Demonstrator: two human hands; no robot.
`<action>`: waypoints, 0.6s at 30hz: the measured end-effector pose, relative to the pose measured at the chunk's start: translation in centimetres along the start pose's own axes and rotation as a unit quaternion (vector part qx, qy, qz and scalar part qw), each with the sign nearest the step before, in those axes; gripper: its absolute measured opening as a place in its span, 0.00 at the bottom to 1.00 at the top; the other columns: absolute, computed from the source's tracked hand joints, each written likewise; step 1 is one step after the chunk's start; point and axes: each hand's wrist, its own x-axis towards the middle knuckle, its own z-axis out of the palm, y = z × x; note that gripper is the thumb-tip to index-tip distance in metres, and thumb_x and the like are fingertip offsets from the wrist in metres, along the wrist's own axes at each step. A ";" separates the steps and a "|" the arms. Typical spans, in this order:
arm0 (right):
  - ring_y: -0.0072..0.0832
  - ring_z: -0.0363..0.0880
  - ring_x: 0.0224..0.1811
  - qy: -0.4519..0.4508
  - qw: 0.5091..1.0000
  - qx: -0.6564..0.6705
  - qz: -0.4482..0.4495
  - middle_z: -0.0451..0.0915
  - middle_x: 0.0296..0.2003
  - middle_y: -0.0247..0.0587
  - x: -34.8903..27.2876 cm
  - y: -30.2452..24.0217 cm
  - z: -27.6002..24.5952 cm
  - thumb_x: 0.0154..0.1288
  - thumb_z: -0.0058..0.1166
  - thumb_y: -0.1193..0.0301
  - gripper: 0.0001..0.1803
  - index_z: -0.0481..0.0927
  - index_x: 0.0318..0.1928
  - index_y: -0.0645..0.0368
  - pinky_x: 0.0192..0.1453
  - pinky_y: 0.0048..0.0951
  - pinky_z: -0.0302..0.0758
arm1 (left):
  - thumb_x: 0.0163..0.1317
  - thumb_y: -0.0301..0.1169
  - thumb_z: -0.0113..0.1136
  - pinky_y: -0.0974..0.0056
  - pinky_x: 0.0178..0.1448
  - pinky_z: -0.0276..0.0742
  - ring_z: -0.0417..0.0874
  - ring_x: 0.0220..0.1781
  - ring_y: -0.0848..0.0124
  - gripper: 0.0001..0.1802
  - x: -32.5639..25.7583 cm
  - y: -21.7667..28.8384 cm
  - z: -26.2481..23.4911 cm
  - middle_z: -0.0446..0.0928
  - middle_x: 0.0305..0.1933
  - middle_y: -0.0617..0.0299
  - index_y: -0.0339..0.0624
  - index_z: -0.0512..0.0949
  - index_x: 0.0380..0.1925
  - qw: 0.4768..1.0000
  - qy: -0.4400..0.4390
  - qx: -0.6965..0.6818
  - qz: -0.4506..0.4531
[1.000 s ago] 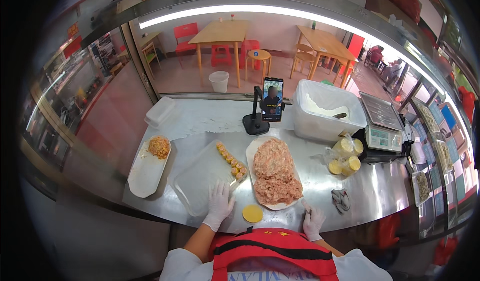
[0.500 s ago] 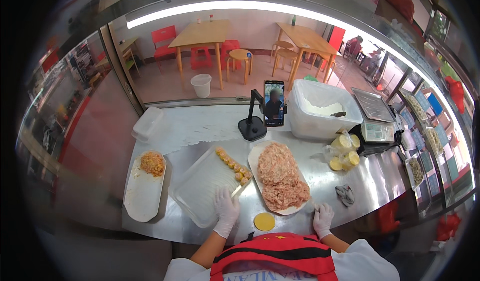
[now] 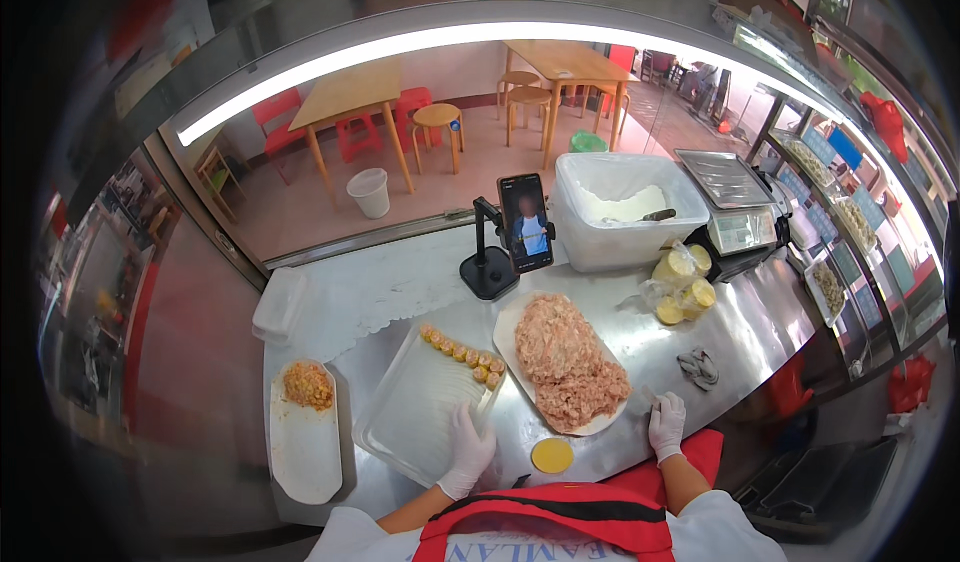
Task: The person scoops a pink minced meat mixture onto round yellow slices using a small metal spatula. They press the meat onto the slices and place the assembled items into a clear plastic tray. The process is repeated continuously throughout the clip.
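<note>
My gloved left hand [image 3: 468,452] lies at the near right rim of a shallow clear tray [image 3: 395,427], fingers stretched over it and thumb apart. In the tray, several small yellow-wrapped dumplings [image 3: 460,353] form a slanting row along the far side. My gloved right hand [image 3: 667,427] is at the table's near edge, fingers curled in; whatever they may hold is hidden. Between the hands lies a round yellow stack of wrappers [image 3: 552,455]. Just beyond it, pink minced meat [image 3: 572,362] is heaped on a white oval plate [image 3: 508,328].
At left, a long white dish [image 3: 305,467] holds orange filling [image 3: 308,385]. A phone [image 3: 527,224] on a stand, a white-powder bin [image 3: 615,242], bagged yellow rounds [image 3: 684,287], a scale [image 3: 740,230] and a grey cloth [image 3: 698,369] occupy the far and right parts.
The view has turned and tilted, so the whole table appears shifted. My left hand stays by the tray rim and my right hand by the table edge; the dumpling row looks the same.
</note>
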 end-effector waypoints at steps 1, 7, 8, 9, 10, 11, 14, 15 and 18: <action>0.47 0.68 0.50 0.003 1.000 -0.004 0.002 0.72 0.45 0.48 0.0 -0.1 -0.2 0.55 0.49 0.71 0.13 0.74 0.42 0.58 0.53 0.45 0.65 | 0.51 0.29 0.59 0.48 0.69 0.55 0.61 0.64 0.41 0.37 0.1 0.1 0.1 0.62 0.59 0.36 0.29 0.58 0.60 1.000 -0.009 -0.003 -0.009; 0.49 0.68 0.49 0.016 1.000 -0.001 0.016 0.71 0.44 0.48 0.2 -0.7 -0.6 0.52 0.49 0.73 0.13 0.73 0.41 0.60 0.52 0.46 0.66 | 0.51 0.31 0.62 0.51 0.67 0.60 0.64 0.62 0.45 0.39 -0.1 0.7 0.0 0.63 0.58 0.37 0.29 0.57 0.61 0.997 -0.045 -0.031 -0.063; 0.49 0.68 0.49 0.011 1.000 -0.001 0.019 0.71 0.44 0.48 0.1 -0.7 -0.4 0.52 0.49 0.73 0.13 0.73 0.41 0.60 0.53 0.46 0.66 | 0.51 0.32 0.62 0.51 0.67 0.60 0.64 0.62 0.45 0.39 -0.3 0.9 0.1 0.63 0.58 0.37 0.29 0.56 0.61 0.996 -0.047 -0.032 -0.063; 0.49 0.68 0.50 0.007 1.000 -0.005 0.022 0.71 0.44 0.48 0.0 -0.4 -0.5 0.52 0.50 0.73 0.13 0.73 0.41 0.59 0.53 0.46 0.66 | 0.52 0.32 0.61 0.52 0.67 0.60 0.64 0.63 0.45 0.40 -0.7 0.6 0.4 0.63 0.59 0.37 0.29 0.55 0.62 0.993 -0.058 -0.068 -0.081; 0.49 0.68 0.50 0.002 1.000 -0.008 0.026 0.71 0.44 0.48 -0.2 -0.3 -0.5 0.52 0.50 0.73 0.13 0.73 0.41 0.59 0.54 0.46 0.66 | 0.52 0.32 0.61 0.52 0.67 0.60 0.64 0.63 0.45 0.40 -0.6 0.3 0.5 0.63 0.59 0.37 0.29 0.55 0.62 0.992 -0.058 -0.068 -0.086; 0.49 0.68 0.51 0.007 1.000 -0.003 0.029 0.71 0.45 0.49 -0.1 -0.2 -0.3 0.52 0.50 0.73 0.14 0.74 0.42 0.59 0.54 0.45 0.66 | 0.52 0.32 0.61 0.52 0.67 0.60 0.64 0.63 0.44 0.40 -0.6 0.0 0.6 0.63 0.59 0.36 0.29 0.55 0.62 0.992 -0.059 -0.068 -0.091; 0.49 0.68 0.51 0.014 0.999 0.007 0.038 0.71 0.45 0.49 -0.2 -0.5 -0.7 0.53 0.50 0.72 0.14 0.73 0.42 0.59 0.55 0.46 0.65 | 0.52 0.32 0.61 0.52 0.67 0.61 0.64 0.63 0.44 0.40 -0.5 1.0 0.3 0.63 0.59 0.36 0.29 0.55 0.63 0.992 -0.070 -0.033 -0.099; 0.49 0.68 0.52 0.016 0.999 0.006 0.038 0.71 0.46 0.49 -0.1 -0.6 -0.6 0.54 0.49 0.73 0.14 0.73 0.42 0.59 0.55 0.46 0.65 | 0.52 0.32 0.61 0.52 0.67 0.61 0.64 0.62 0.44 0.40 -0.3 1.1 0.1 0.63 0.59 0.35 0.29 0.55 0.63 0.992 -0.070 -0.025 -0.100; 0.50 0.67 0.53 0.020 0.999 0.001 0.040 0.71 0.48 0.51 -0.4 -0.5 -0.5 0.55 0.48 0.74 0.13 0.73 0.43 0.60 0.56 0.45 0.65 | 0.51 0.32 0.61 0.52 0.67 0.61 0.64 0.62 0.44 0.41 0.0 0.7 0.0 0.62 0.60 0.35 0.29 0.54 0.63 0.992 -0.074 -0.006 -0.099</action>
